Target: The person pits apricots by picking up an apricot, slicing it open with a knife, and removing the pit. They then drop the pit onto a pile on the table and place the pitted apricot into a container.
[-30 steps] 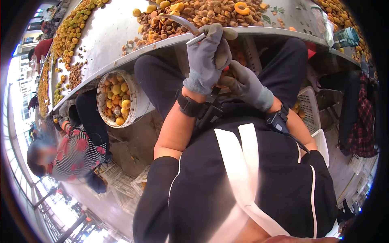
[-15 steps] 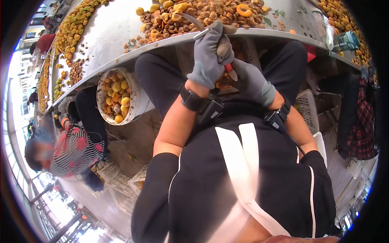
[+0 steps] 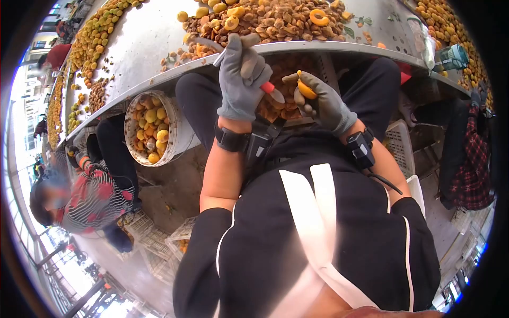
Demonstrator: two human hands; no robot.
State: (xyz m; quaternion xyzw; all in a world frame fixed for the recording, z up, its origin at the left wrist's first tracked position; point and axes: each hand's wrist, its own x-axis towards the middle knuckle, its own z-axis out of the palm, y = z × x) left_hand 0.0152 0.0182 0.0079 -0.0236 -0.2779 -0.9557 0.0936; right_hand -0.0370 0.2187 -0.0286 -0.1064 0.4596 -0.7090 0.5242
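My left hand (image 3: 241, 85), in a grey glove, is wrapped round a knife with a red handle (image 3: 268, 88). Its thin curved blade (image 3: 208, 43) points up and left, over the table edge. To the right, my gloved right hand (image 3: 326, 103) pinches a piece of orange apricot (image 3: 306, 90) between thumb and fingers. The two hands are apart, above my lap. Below and between them lie apricot halves (image 3: 281, 108) in a crate, partly hidden by the hands.
A metal table (image 3: 143, 45) bears a heap of apricot pits (image 3: 275, 24) and piles of whole apricots (image 3: 98, 37). A white bucket of apricots (image 3: 151, 127) stands left of my knee. A co-worker in a striped top (image 3: 101, 196) sits at left. A green-lidded jar (image 3: 450, 55) stands at right.
My hands were together and have moved apart. The left hand went left with the knife; the right turned, and the apricot piece in it now shows.
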